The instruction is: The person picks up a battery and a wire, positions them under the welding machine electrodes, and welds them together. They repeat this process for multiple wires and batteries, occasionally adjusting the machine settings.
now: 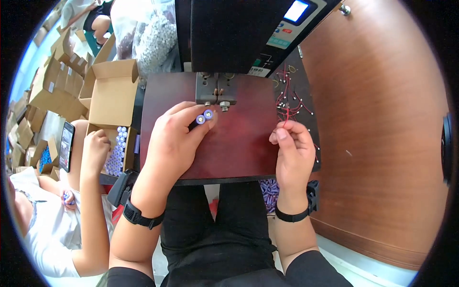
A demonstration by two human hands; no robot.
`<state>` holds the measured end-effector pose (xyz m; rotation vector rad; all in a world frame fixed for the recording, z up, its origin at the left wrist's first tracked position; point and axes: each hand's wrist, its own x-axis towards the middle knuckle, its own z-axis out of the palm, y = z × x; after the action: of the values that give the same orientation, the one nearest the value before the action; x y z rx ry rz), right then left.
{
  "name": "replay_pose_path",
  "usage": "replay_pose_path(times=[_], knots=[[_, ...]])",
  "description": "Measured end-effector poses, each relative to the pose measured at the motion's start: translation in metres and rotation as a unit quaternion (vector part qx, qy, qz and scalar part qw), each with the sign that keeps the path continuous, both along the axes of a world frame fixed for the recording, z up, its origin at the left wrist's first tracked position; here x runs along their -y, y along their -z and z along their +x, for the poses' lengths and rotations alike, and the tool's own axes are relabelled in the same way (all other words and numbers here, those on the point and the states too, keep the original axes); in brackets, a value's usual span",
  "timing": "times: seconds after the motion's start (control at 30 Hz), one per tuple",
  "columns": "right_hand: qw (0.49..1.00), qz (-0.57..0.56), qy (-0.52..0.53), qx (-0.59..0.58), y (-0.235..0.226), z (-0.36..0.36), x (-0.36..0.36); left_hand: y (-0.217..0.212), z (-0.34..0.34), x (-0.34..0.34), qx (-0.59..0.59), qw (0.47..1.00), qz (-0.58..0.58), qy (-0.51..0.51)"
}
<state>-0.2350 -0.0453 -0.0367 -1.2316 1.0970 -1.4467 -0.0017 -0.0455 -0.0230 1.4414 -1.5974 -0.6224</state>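
Note:
My left hand (pixel 179 136) is closed round two purple cylindrical battery cells (pixel 204 116), side by side with their ends facing up. They are just in front of the metal electrodes (pixel 216 93) of a black spot welding machine (pixel 229 38). At the right edge of the dark red work board (pixel 234 148), my right hand (pixel 294 143) pinches a thin red wire (pixel 287 115) between thumb and fingertips. More red wires with small white connectors (pixel 299 103) lie loose on the black surface beyond that hand.
A cardboard box (pixel 114 95) holding rows of purple cells (pixel 117 153) stands left of the board; a co-worker's hand (pixel 97 146) is at it. More purple cells (pixel 269 193) lie below the board's front edge. A brown wooden panel (pixel 377 134) rises on the right.

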Motion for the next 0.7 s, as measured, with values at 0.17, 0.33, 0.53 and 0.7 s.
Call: replay_pose_path(times=[0.17, 0.33, 0.53, 0.7], knots=[[0.998, 0.037, -0.021, 0.054, -0.001, -0.002, 0.008, -0.003, -0.002, 0.002, 0.041, 0.999, 0.009, -0.004], [0.993, 0.038, -0.003, 0.113, 0.001, -0.003, 0.007, 0.0, -0.002, 0.004, 0.047, 0.999, 0.01, -0.002], [0.992, 0.032, 0.002, 0.121, 0.0, 0.001, 0.009, 0.007, -0.003, 0.006, 0.019, 0.999, -0.023, -0.018], [0.99, 0.015, -0.009, 0.142, 0.001, -0.004, 0.006, 0.009, -0.001, 0.009, 0.039, 0.998, -0.035, -0.016]])
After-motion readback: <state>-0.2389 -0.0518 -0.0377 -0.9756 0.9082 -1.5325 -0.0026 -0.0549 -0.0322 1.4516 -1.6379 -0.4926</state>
